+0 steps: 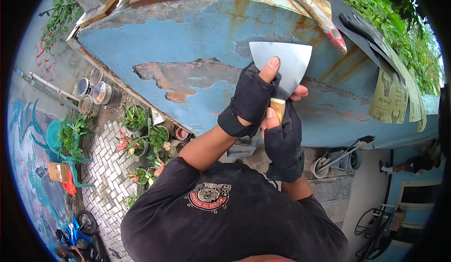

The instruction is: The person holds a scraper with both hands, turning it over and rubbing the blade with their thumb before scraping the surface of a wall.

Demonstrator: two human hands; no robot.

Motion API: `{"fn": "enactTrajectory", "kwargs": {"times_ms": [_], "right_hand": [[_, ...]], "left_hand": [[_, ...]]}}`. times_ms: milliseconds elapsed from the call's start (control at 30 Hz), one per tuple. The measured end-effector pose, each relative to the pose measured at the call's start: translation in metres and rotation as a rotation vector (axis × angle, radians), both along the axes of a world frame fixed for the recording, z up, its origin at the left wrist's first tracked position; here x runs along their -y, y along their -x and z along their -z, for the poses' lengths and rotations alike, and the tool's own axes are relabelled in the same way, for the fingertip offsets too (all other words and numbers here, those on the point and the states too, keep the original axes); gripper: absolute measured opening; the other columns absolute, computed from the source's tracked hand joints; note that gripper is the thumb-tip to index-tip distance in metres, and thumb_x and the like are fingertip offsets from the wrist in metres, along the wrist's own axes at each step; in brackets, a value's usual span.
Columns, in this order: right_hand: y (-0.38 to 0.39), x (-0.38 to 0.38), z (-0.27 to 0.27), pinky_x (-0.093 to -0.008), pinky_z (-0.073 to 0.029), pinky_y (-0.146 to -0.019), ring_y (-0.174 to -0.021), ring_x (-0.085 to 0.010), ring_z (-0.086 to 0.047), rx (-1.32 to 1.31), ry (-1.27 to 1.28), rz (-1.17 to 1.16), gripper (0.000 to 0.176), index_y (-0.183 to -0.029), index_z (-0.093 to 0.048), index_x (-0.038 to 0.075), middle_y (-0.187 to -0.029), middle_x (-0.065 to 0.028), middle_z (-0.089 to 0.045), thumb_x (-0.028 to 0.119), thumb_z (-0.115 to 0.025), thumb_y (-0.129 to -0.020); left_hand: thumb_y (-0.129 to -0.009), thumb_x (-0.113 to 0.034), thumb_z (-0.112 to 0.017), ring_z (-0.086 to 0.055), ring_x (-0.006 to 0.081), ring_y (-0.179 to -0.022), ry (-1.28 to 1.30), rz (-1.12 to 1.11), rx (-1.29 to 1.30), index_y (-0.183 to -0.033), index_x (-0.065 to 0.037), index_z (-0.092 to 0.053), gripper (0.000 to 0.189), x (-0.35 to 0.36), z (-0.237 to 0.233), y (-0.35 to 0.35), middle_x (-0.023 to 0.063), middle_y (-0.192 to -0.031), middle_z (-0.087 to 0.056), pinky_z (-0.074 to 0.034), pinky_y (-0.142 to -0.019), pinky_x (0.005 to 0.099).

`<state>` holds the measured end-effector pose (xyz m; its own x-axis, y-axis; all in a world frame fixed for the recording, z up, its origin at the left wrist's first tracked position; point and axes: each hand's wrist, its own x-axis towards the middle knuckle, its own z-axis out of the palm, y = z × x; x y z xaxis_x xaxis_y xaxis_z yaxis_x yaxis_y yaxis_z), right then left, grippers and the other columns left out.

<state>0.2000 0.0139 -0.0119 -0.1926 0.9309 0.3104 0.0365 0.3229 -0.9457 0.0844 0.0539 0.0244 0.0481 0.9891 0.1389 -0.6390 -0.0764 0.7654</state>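
A wide putty knife [284, 65] with a flared metal blade and a yellowish handle is held upright in front of the blue wall. My left hand [253, 95], in a black fingerless glove, grips the blade, with its thumb flat on the near face. Fingertips show past the blade's right edge. Below it, my right hand [284, 142], gloved the same way, is closed around the handle and hides most of it. Behind the knife, the blue wall [188, 36] has peeled patches of bare grey and brown, plus rust stains.
Along the wall's top lie a paintbrush [324, 22] with a red-marked end, a black glove [361, 27] and sandpaper sheets [390, 93]. Potted plants [136, 119] and buckets [101, 93] stand at lower left. A person [416, 163] is at far right; another is at bottom left.
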Motion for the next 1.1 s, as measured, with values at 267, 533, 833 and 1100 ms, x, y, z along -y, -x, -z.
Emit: {"fn": "enactTrajectory", "kwargs": {"times_ms": [267,533,833,1100], "right_hand": [[0.004,-0.017,-0.012,-0.0268,-0.046,-0.063,-0.069,-0.0087,-0.055,0.001,0.021,-0.142,0.023,-0.113,-0.059,-0.001,-0.081,-0.002,-0.061,0.015,-0.054,-0.098],[0.011,-0.001,-0.002,-0.029,-0.048,-0.068,-0.074,-0.0123,-0.06,-0.008,0.046,-0.015,0.026,-0.116,-0.059,-0.002,-0.086,-0.0047,-0.065,0.014,-0.054,-0.097],[0.013,-0.005,-0.007,-0.0303,-0.049,-0.073,-0.081,-0.0141,-0.06,0.012,0.029,-0.047,0.027,-0.118,-0.058,-0.002,-0.094,-0.0066,-0.066,0.015,-0.054,-0.097],[0.021,-0.007,-0.01,-0.0281,-0.047,-0.066,-0.073,-0.0114,-0.059,0.006,0.015,-0.028,0.027,-0.118,-0.058,-0.001,-0.086,-0.0032,-0.064,0.016,-0.053,-0.097]], "left_hand": [[-0.098,-0.052,-0.048,-0.071,0.0282,-0.077,-0.045,-0.081,-0.031,-0.11,0.007,-0.057,0.061,-0.003,-0.007,0.008,0.0242,-0.087,-0.071,-0.058,-0.073,0.0361],[-0.097,-0.052,-0.05,-0.072,0.0267,-0.075,-0.021,-0.019,-0.017,-0.112,0.005,-0.057,0.059,0.003,-0.006,0.009,0.0216,-0.084,-0.071,-0.058,-0.073,0.0345],[-0.098,-0.052,-0.049,-0.071,0.0267,-0.075,-0.028,-0.046,-0.039,-0.11,0.007,-0.057,0.06,0.001,-0.005,0.01,0.0216,-0.083,-0.071,-0.057,-0.073,0.035],[-0.098,-0.051,-0.049,-0.071,0.027,-0.074,-0.061,-0.053,-0.067,-0.11,0.005,-0.056,0.057,-0.001,-0.011,0.018,0.0202,-0.08,-0.07,-0.056,-0.072,0.0352]]}}
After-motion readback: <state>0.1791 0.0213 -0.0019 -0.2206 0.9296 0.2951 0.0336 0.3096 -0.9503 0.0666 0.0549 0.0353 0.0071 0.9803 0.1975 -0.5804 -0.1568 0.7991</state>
